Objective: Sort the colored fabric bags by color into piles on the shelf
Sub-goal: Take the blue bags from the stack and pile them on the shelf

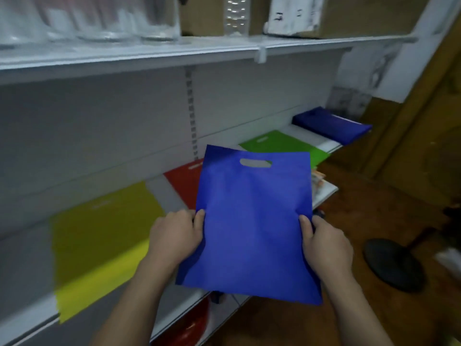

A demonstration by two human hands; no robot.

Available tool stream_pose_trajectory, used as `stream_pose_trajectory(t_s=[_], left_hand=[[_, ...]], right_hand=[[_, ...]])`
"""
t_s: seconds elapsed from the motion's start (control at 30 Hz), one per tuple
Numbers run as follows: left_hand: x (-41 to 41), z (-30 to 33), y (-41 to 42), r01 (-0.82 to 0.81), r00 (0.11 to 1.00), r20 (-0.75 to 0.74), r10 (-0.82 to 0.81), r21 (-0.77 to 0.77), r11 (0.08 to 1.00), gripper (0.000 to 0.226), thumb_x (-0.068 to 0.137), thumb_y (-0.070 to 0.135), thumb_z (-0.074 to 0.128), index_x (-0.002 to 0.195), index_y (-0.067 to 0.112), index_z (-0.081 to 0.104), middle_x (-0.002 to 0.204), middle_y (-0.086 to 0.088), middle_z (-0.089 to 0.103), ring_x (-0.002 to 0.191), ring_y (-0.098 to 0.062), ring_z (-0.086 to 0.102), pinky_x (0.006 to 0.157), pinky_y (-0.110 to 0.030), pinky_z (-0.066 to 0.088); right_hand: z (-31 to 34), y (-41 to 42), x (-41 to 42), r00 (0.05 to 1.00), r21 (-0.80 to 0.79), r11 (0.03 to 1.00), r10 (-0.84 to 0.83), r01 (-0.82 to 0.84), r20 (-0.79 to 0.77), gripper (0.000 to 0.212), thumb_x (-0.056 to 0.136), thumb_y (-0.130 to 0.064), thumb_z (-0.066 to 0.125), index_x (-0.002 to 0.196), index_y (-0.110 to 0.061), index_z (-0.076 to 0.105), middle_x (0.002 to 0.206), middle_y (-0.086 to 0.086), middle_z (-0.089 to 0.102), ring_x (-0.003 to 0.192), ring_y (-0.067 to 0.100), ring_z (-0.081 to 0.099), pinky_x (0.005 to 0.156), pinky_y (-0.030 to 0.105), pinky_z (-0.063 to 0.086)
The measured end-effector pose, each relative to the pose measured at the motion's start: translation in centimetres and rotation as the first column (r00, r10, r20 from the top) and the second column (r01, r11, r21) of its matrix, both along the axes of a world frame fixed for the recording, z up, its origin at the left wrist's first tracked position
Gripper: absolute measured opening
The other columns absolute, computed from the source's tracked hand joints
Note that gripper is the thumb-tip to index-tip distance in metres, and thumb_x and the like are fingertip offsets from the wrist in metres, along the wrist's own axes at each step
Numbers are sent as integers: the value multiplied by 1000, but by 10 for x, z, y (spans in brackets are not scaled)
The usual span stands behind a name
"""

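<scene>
A blue bag (252, 221) is held flat in the air in front of the shelf (159, 193), its cut-out handle at the 12 o'clock end and its bottom edge toward the person. The left hand (174, 236) pinches the bag's edge at 9 o'clock, thumb on top and fingers curled beneath; the right hand (324, 245) pinches the opposite edge at 3 o'clock in the same way, so each grip is closed on the fabric. The bag covers part of a red bag (183, 183) lying flat on the shelf just behind it at about 10 o'clock. At 8 o'clock from the blue bag a yellow bag (99, 236) lies on the shelf with its near end hanging over the front lip. At 1 o'clock a green bag (287, 146) lies flat, and farther along in the same direction sits a dark blue pile (331, 126), apparently several bags stacked, though motion blur makes the count unclear. Above, an upper shelf (174, 53) carries clear containers (99, 18) at 11 o'clock and cardboard boxes (349, 13) at 1 o'clock. On the brown floor at 4 o'clock stands a round black base (394, 263).
</scene>
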State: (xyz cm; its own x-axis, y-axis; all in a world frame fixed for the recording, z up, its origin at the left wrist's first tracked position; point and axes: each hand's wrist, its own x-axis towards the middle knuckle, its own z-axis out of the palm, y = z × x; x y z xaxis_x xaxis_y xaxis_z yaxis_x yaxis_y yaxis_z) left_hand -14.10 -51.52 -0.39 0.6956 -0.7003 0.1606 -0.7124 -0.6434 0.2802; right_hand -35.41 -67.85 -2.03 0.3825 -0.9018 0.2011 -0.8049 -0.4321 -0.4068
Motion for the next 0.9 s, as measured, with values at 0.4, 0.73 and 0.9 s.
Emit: stream_pose_trajectory(t_s=[0.4, 0.73, 0.9], left_hand=[[-87, -8, -167, 431, 901, 10, -433, 64, 900, 46, 100, 46, 31, 74, 15, 53, 94, -12, 69, 93, -35, 62, 72, -38, 43], [-125, -34, -343, 596, 803, -37, -595, 58, 801, 49, 99, 47, 34, 88, 9, 65, 96, -20, 68, 94, -37, 63, 74, -39, 47], [-116, -34, -441, 579, 815, -63, -576, 58, 813, 48, 100, 46, 35, 88, 9, 64, 98, -20, 67, 93, -38, 62, 73, -39, 47]], right_hand=[[-14, -63, -141, 901, 8, 901, -433, 434, -17, 43, 99, -48, 31, 68, -21, 42, 63, -2, 50, 59, 18, 49, 49, 32, 33], [-19, -188, -187, 795, 43, 798, -592, 601, -131, 45, 101, -47, 28, 75, -16, 48, 67, -2, 51, 56, 15, 43, 46, 31, 28], [-17, -287, -179, 796, 33, 802, -585, 596, -159, 45, 101, -47, 30, 75, -15, 49, 66, 1, 52, 57, 17, 47, 46, 31, 29]])
